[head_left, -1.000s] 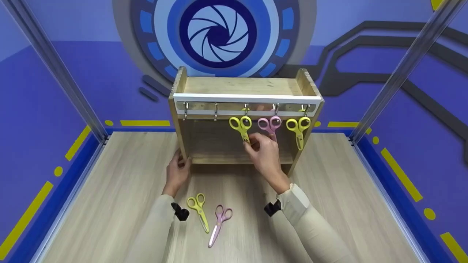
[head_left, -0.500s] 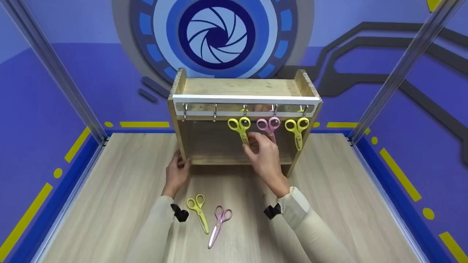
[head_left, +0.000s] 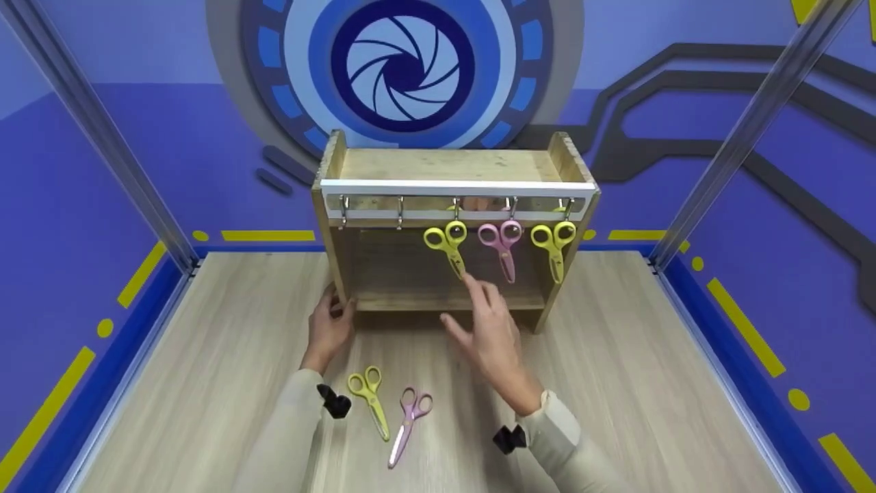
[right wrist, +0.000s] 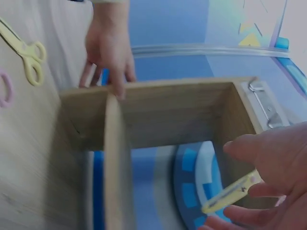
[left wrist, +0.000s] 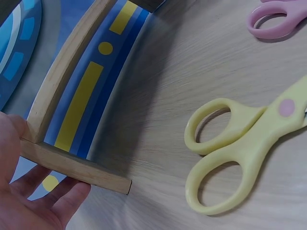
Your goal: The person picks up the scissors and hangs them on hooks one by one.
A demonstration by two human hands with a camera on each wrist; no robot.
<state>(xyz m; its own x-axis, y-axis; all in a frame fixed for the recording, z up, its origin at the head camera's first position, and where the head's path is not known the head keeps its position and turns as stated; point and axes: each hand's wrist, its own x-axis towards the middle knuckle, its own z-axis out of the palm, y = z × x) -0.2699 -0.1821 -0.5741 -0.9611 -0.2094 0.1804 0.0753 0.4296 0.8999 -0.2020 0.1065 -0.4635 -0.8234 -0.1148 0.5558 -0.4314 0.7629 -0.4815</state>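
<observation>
My left hand (head_left: pixel 330 327) grips the lower left side of a wooden shelf (head_left: pixel 445 301), thumb on one face and fingers on the other in the left wrist view. My right hand (head_left: pixel 491 337) has its fingers spread, holding nothing, with the index fingertip right at the tip of the hanging yellow scissors (head_left: pixel 452 250). These scissors hang by one handle loop from the middle hook. To their right hang pink scissors (head_left: pixel 505 253) and a second yellow pair (head_left: pixel 556 250). On the table lie yellow scissors (head_left: pixel 369 400) and pink scissors (head_left: pixel 408 424), between the forearms.
A white rail (head_left: pixel 458 188) with several metal hooks runs along the shelf's upper front; its two left hooks (head_left: pixel 400 212) carry nothing. Blue printed walls (head_left: pixel 157 157) and metal corner posts (head_left: pixel 753 137) enclose the wood-grain table (head_left: pixel 636 363).
My right hand has let go of the hanging yellow scissors and drawn down toward me, its fingers spreading. The left hand stays on the shelf.
</observation>
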